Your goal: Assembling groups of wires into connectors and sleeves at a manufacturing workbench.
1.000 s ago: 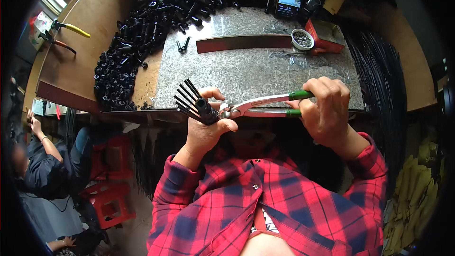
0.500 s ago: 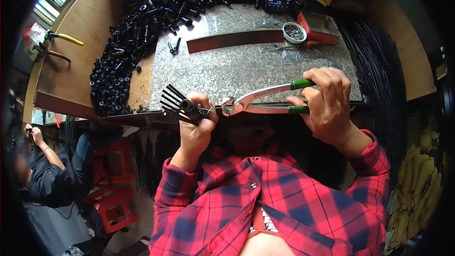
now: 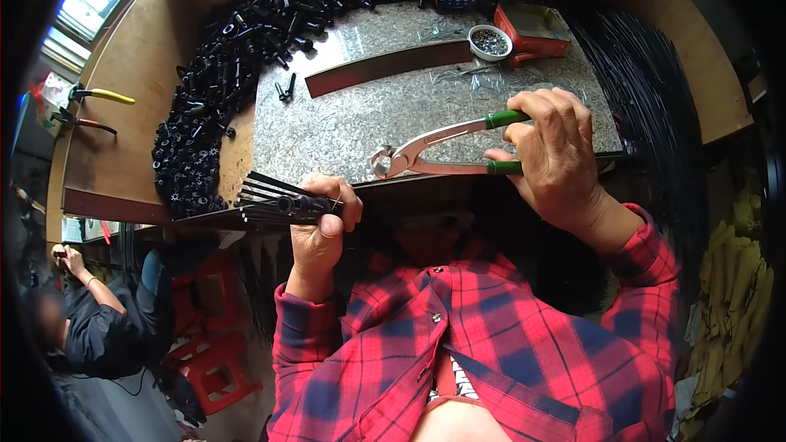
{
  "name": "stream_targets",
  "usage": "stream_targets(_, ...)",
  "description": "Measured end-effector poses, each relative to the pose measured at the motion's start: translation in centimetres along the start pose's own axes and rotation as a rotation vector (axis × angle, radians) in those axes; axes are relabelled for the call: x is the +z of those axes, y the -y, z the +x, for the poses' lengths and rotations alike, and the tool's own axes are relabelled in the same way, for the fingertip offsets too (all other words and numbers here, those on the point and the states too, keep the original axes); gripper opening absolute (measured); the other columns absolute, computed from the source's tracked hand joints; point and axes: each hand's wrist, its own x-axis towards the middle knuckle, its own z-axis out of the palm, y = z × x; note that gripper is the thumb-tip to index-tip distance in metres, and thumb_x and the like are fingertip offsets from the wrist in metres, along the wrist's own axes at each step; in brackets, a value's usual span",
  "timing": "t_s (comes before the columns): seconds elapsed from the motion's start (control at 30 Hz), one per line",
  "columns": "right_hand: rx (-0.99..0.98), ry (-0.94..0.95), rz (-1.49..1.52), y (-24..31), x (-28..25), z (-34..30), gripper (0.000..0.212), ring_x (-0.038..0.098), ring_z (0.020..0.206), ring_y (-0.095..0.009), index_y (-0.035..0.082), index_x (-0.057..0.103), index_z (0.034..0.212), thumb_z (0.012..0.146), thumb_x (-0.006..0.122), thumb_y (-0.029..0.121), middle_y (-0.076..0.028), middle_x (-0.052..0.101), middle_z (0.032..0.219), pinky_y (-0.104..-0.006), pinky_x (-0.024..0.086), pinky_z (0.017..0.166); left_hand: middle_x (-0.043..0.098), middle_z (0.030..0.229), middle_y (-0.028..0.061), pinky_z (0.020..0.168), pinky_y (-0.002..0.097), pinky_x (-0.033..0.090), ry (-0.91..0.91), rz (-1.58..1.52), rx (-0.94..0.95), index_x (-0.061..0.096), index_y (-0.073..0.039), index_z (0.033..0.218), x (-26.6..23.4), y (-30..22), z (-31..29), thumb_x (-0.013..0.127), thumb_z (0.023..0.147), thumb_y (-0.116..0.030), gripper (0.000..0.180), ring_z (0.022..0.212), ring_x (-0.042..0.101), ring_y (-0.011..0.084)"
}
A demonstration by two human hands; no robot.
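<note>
Across the work area lies a speckled grey stone slab [image 3: 368, 123], small black plastic parts [image 3: 213, 90] heaped along its left. From where I stand, the fanned bundle of thin black rods and tubes [image 3: 291, 205] could slip or splay should the left hand [image 3: 322, 236], which pinches it, loosen; closing the silver pincers with green handles [image 3: 399, 163] too near could nip skin. The bundle juts leftward from the left hand. The right hand [image 3: 558, 145] curls around the pincers' spread handles, their head apart from the bundle.
</note>
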Motion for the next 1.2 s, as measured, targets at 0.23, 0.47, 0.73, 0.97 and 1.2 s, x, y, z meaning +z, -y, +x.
stream_targets(0.23, 0.01, 0.007, 0.003, -0.1, 0.1, 0.1, 0.028, 0.051, 0.105, -0.028, 0.003, 0.055, 0.084, 0.073, 0.073, 0.021, -0.012, 0.05, 0.11, -0.0449, 0.036, 0.096, 0.042, 0.06, 0.001, 0.053, 0.0257, 0.035, -0.041, 0.012, 0.001, 0.044, -0.009, 0.084, -0.3, 0.2, 0.0, 0.074, 0.071, -0.053, 0.054, 0.055, 0.041, 0.0119)
stream_targets(0.47, -0.026, -0.084, -0.063, 0.1, 0.5, 0.3, 0.026, 0.051, 0.108, -0.027, 0.005, 0.055, 0.087, 0.077, 0.071, 0.024, -0.011, 0.051, 0.114, -0.0471, 0.034, 0.1, 0.041, 0.058, -0.0025, 0.051, 0.0245, 0.033, -0.071, -0.107, -0.08, 0.042, -0.01, 0.078, 0.2, 0.2, 0.1, 0.085, 0.062, -0.037, 0.053, 0.052, 0.038, 0.0096)
stream_targets(0.73, -0.144, -0.175, -0.155, 1.3, 1.1, 1.2, 0.022, 0.053, 0.113, -0.026, 0.006, 0.058, 0.09, 0.082, 0.067, 0.024, -0.009, 0.054, 0.118, -0.0532, 0.027, 0.107, 0.049, 0.071, -0.0047, 0.057, 0.021, 0.04, -0.16, 0.139, -0.125, 0.043, -0.01, 0.076, -0.2, 1.1, -0.2, 0.09, 0.056, -0.013, 0.051, 0.063, 0.049, 0.0061)
stream_targets(0.97, -0.166, -0.131, -0.11, 1.5, 1.1, 1.1, 0.022, 0.056, 0.103, -0.027, 0.005, 0.056, 0.087, 0.08, 0.069, 0.022, -0.011, 0.055, 0.109, -0.0499, 0.035, 0.101, 0.053, 0.076, -0.0031, 0.065, 0.0217, 0.048, -0.194, 0.112, -0.14, 0.043, -0.01, 0.082, 0.6, 1.0, -0.1, 0.088, 0.058, -0.006, 0.052, 0.079, 0.061, 0.01)
stream_targets(1.2, -0.239, -0.135, -0.085, 1.4, 0.6, 1.0, 0.024, 0.056, 0.084, -0.024, 0.007, 0.049, 0.076, 0.074, 0.072, 0.015, -0.01, 0.055, 0.093, -0.038, 0.041, 0.076, 0.052, 0.076, -0.0018, 0.068, 0.0267, 0.053, -0.195, -0.019, -0.143, 0.042, -0.009, 0.082, 0.9, 1.0, 0.3, 0.085, 0.062, -0.002, 0.048, 0.08, 0.065, 0.0152)
